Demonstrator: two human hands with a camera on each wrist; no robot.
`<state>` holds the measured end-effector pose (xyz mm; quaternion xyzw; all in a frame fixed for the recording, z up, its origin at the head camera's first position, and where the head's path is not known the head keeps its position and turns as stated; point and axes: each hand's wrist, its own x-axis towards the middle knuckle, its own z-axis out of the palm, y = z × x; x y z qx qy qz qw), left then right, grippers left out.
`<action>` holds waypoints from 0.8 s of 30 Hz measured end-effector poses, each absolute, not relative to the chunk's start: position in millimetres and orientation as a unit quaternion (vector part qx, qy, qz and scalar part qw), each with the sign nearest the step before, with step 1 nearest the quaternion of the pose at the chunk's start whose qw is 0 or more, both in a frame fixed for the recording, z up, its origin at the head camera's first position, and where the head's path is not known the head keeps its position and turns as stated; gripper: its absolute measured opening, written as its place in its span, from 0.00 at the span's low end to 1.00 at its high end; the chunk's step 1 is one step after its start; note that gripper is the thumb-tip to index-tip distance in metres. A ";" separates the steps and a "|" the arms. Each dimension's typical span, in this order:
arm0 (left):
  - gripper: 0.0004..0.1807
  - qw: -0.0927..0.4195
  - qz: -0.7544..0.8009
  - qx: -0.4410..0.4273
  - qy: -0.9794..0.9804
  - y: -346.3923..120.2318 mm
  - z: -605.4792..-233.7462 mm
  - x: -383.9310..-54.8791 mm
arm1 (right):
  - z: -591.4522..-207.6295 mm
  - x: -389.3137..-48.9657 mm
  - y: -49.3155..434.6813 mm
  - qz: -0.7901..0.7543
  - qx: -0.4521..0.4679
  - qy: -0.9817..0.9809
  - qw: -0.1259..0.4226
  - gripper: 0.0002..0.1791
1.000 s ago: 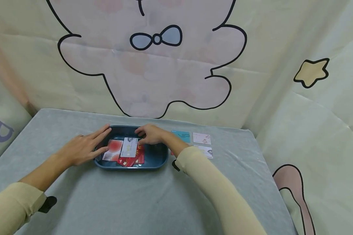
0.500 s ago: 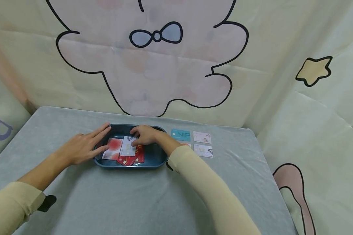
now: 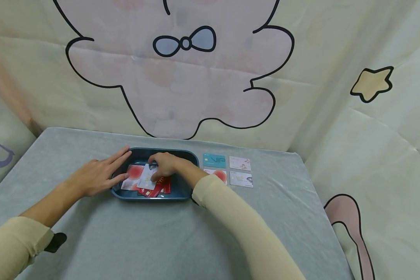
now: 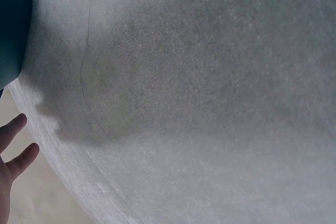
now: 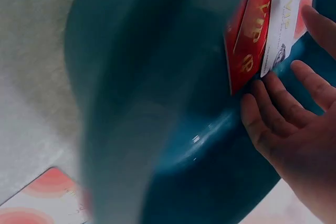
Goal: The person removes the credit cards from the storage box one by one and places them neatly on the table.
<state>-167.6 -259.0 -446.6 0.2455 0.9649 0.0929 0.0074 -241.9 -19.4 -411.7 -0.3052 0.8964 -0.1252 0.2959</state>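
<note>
A dark blue tray [image 3: 154, 198] holds a white VIP card [image 3: 145, 179], lying tilted over red VIP cards [image 3: 166, 186] and beside a card with a red circle [image 3: 134, 171]. My right hand [image 3: 165, 165] is inside the tray, thumb and fingertips at the white card's right side and far end. In the right wrist view its fingers [image 5: 278, 109] are spread and slightly bent, and none visibly wraps the card. My left hand [image 3: 94, 177] rests with extended fingers at the tray's left rim. The left wrist view catches only two of its fingertips.
Right of the tray several cards lie in two rows: a teal VIP card [image 3: 214, 160], a pale patterned card [image 3: 240, 163], a red-circle card [image 3: 217, 175] and a white VIP card [image 3: 241, 179]. Grey cloth [image 3: 161, 241] covers the table; a printed curtain [image 3: 210, 105] hangs behind.
My right hand has moved left within the tray. The white card has shifted left and turned with its near end to the left. The left hand stays in place.
</note>
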 end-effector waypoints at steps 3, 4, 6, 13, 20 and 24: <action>0.42 0.006 0.096 0.247 0.964 -258.6 -446.2 -167.6 | -411.4 -238.7 -23.4 -0.125 -0.305 0.897 0.296 0.32; 0.41 0.007 0.098 0.248 0.964 -258.4 -446.2 -167.6 | -411.7 -237.9 -24.5 -0.125 -0.305 0.897 0.296 0.32; 0.41 0.006 0.100 0.250 0.963 -258.0 -446.1 -167.9 | -412.3 -236.2 -26.4 -0.122 -0.305 0.898 0.294 0.32; 0.41 0.001 0.102 0.254 0.962 -258.6 -446.9 -168.3 | -414.2 -233.8 -28.9 -0.106 -0.320 0.895 0.291 0.30; 0.41 -0.003 0.102 0.256 0.961 -260.3 -446.7 -167.5 | -411.2 -233.6 -28.4 -0.100 -0.336 0.883 0.311 0.32; 0.41 0.001 0.102 0.255 0.962 -260.8 -446.5 -166.8 | -410.2 -231.8 -29.4 -0.099 -0.343 0.878 0.319 0.32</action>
